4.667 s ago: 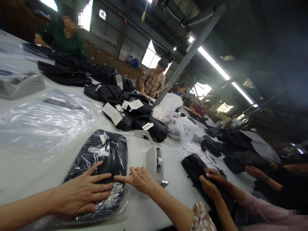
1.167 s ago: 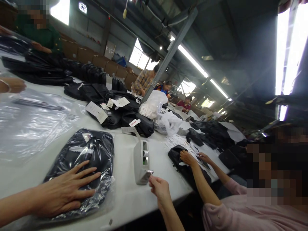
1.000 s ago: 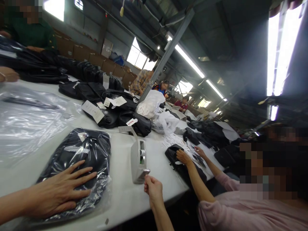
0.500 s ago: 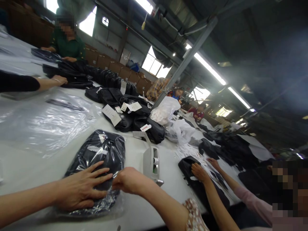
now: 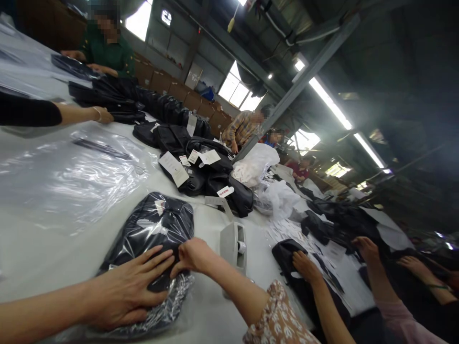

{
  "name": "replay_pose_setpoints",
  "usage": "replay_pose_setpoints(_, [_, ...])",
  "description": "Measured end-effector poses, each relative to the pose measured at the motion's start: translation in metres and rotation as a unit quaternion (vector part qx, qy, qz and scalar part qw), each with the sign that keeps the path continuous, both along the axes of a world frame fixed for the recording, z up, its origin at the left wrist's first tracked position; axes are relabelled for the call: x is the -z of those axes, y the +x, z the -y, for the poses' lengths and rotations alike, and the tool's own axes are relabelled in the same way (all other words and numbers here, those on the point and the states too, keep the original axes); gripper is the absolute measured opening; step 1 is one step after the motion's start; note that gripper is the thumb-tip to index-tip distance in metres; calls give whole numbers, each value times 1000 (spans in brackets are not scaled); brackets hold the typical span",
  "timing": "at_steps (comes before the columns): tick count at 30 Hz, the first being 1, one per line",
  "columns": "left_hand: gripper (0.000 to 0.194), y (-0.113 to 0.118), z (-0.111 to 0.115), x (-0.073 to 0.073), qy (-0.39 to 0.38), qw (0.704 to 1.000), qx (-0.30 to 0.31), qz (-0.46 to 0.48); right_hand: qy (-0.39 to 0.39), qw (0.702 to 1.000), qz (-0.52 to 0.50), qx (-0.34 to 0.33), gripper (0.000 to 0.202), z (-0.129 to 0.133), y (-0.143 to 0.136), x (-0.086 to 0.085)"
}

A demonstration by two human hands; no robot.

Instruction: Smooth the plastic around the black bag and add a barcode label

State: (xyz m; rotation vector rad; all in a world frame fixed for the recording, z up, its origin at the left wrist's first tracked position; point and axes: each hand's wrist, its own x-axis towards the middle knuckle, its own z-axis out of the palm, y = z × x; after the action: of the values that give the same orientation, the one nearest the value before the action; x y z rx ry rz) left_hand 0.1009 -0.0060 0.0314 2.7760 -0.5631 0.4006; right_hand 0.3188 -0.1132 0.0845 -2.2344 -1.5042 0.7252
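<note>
A dark bag (image 5: 158, 234) in clear plastic film lies on the white table in the head view. My left hand (image 5: 138, 284) rests flat over its lower part, fingers spread. At its right edge is my right hand (image 5: 193, 255), fingers curled and thumb drawn in against the film; whatever is between the fingertips is too small to tell. Just right of that hand stands a grey tape dispenser (image 5: 234, 246).
Clear plastic bags (image 5: 75, 177) cover the table's left side. Tagged black bags (image 5: 211, 167) are heaped behind the dispenser. Another person's hand (image 5: 306, 267) lies on a black bag (image 5: 287, 253) to the right. An arm (image 5: 79, 114) reaches in from the left.
The view has shifted, so most things sit further right. My right hand has moved up slightly along the wrapped bag's edge. On the right, a co-worker's hand has lifted off the papers.
</note>
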Motion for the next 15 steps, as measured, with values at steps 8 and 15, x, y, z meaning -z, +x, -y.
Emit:
replay_pose_setpoints(8, [59,3,-1,-1,-18,1000,2,-25,5,981,-175,87,62,34,-32,1])
replay_pose_setpoints(15, [37,-4,-15,9,-106,989,-104,8,252,967,-24,29,21,44,-93,24])
